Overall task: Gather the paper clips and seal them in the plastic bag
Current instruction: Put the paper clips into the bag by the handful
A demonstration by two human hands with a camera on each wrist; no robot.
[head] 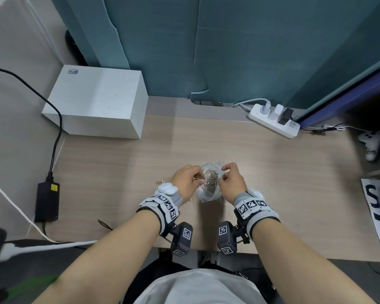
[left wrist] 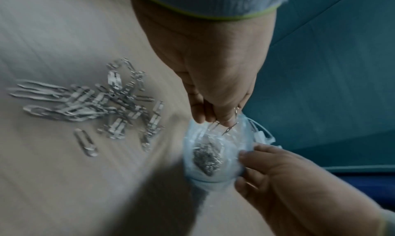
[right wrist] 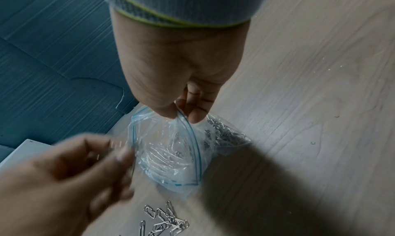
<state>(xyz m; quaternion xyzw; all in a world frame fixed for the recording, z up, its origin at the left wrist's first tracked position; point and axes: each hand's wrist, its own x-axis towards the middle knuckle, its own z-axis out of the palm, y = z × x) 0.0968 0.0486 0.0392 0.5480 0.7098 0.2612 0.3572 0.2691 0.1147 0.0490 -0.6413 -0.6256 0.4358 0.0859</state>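
Clear plastic bag (head: 208, 185) holds silver paper clips (head: 211, 178).

Quick count: one plastic bag (head: 208, 183), pinched at its open mouth by the right grip (head: 232, 181), with one clump of paper clips (head: 211, 178) already inside (way too many and too tangled to count). The left grip (head: 185, 178) has a few clips (left wrist: 226, 124) between its fingertips right at the bag's mouth, maybe two or three, it's blurry. Just left of the left grip there's one loose pile (left wrist: 91, 102) on the table (head: 272, 172), roughly two dozen, plus one single clip (left wrist: 86, 142) lying apart from the pile. Farther out: one white box (head: 97, 102), one power strip (head: 274, 121) with three plugs in it, one black adapter (head: 47, 201), one white controller (head: 370, 143).
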